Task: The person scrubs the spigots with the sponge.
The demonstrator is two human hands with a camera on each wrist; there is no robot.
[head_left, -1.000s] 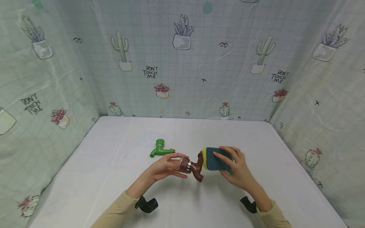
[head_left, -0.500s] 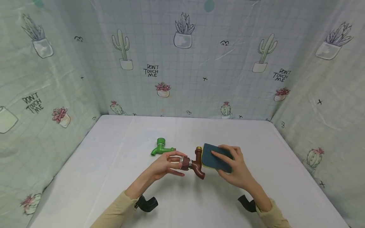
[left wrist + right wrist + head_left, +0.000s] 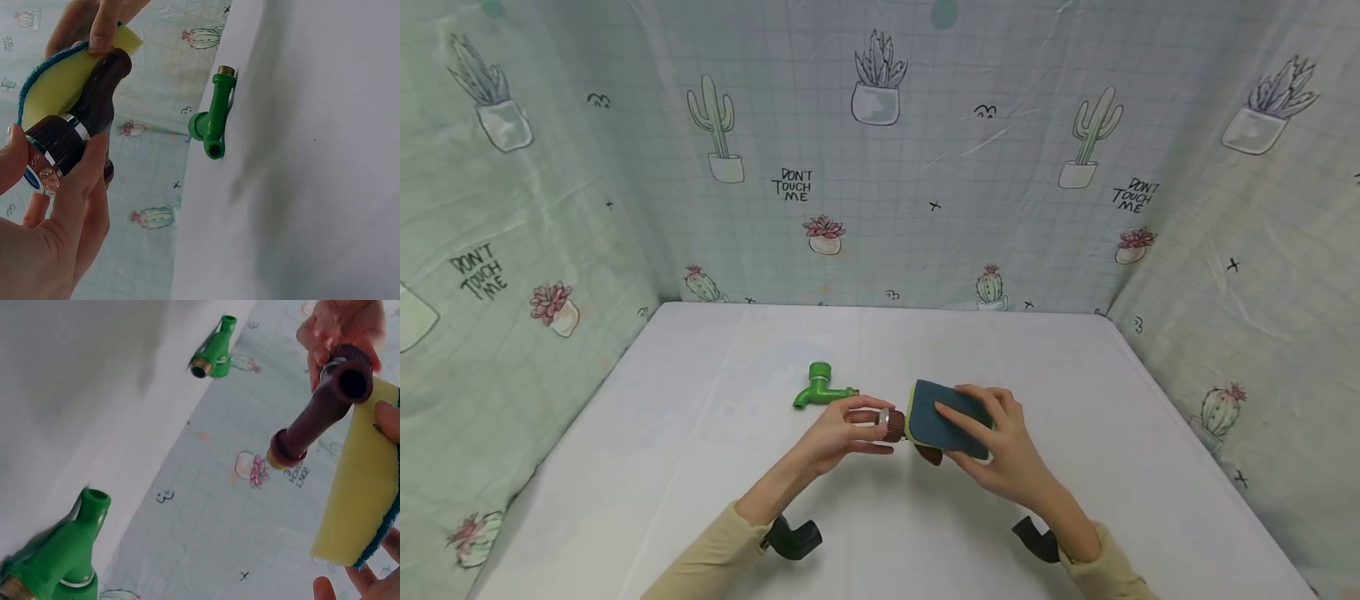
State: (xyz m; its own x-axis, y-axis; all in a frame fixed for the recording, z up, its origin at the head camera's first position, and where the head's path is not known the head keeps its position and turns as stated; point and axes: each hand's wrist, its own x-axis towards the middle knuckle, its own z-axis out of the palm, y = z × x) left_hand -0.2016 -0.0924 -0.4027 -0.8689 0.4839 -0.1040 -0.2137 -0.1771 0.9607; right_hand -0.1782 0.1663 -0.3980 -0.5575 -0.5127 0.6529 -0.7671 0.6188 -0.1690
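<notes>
My left hand [image 3: 844, 433] grips a brown plastic faucet [image 3: 103, 87] by its ribbed, silver-banded knob [image 3: 891, 425], above the white table. A sponge [image 3: 946, 415], yellow with a dark blue-green scouring side, is pinched in my right hand [image 3: 1007, 454]. The yellow side lies along the faucet's body in the left wrist view. From the head, the sponge covers most of the faucet; only the knob and spout tip show. In the right wrist view, the faucet's open spout and brass-coloured threaded end are visible.
A green faucet [image 3: 820, 390] lies on the white table [image 3: 737, 350] beyond my left hand. A second green faucet [image 3: 59, 550] appears in the right wrist view. Patterned cloth walls [image 3: 880, 208] enclose the back and sides. Black curved pieces [image 3: 795, 540] show at both wrists.
My right hand has slid the sponge left over the faucet, covering its body from the head. The faucet's threaded end showed half a second ago. My left hand keeps hold of the knob.
</notes>
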